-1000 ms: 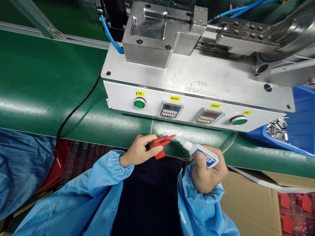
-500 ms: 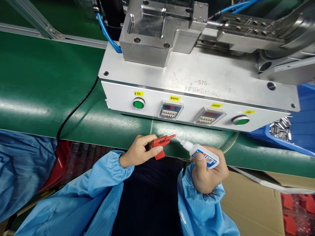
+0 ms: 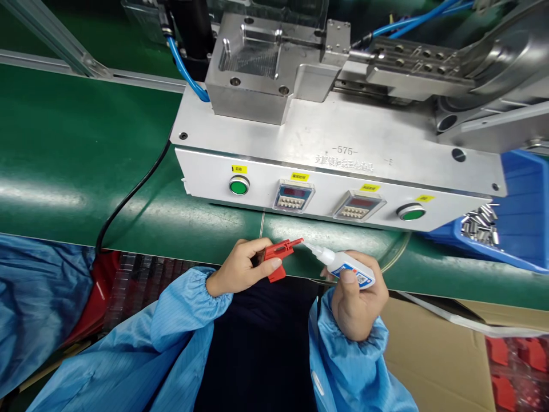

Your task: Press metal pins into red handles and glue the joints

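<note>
The left hand point(image 3: 244, 269) is pinching a red part point(image 3: 278, 250) while the right hand point(image 3: 360, 306) is gripping a white bottle point(image 3: 351, 269).
The left thumb is pressing on the part's body, the other fingers curling behind it, and its thin prong is pointing toward the bottle. The right hand is wrapping around the bottle, thumb lying over the label; the nozzle is meeting or nearly meeting the prong's tip, contact being too small to tell. Both things are being held at the near edge of the green bench point(image 3: 86, 149). At right, a blue bin point(image 3: 525, 200) is holding heaped shiny metal pieces point(image 3: 480, 226).
</note>
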`<state>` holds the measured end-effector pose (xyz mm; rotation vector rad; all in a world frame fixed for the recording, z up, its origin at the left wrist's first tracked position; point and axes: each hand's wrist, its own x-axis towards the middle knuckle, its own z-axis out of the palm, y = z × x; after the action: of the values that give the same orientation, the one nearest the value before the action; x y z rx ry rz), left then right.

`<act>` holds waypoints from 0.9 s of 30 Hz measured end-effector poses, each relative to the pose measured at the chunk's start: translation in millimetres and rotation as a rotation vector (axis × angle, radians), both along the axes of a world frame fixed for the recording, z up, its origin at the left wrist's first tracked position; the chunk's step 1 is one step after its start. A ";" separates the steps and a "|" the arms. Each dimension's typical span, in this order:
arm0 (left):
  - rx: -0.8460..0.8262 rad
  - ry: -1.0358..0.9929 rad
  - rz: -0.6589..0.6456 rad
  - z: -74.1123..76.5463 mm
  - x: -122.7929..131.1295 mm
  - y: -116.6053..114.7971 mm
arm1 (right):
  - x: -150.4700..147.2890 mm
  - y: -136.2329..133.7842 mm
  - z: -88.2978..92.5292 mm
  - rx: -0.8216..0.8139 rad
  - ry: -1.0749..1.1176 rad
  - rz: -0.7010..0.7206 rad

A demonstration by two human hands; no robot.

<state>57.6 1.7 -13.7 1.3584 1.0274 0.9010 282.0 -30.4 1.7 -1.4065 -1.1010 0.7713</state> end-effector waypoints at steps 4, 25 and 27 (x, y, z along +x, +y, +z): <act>-0.018 -0.006 -0.015 0.3 -0.4 1.1 | 8.2 6.8 6.1 -0.069 0.109 0.088; -0.088 0.232 -0.071 -24.8 -42.0 -2.0 | 122.8 19.0 71.9 0.008 -0.600 0.022; -0.073 0.234 -0.067 -23.2 -39.4 -1.2 | 167.4 52.1 88.7 -0.088 -0.689 -0.125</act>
<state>18.3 0.5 -37.0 1.4513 1.1733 0.6592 449.4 21.7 90.4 -1.8626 -1.4870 0.2356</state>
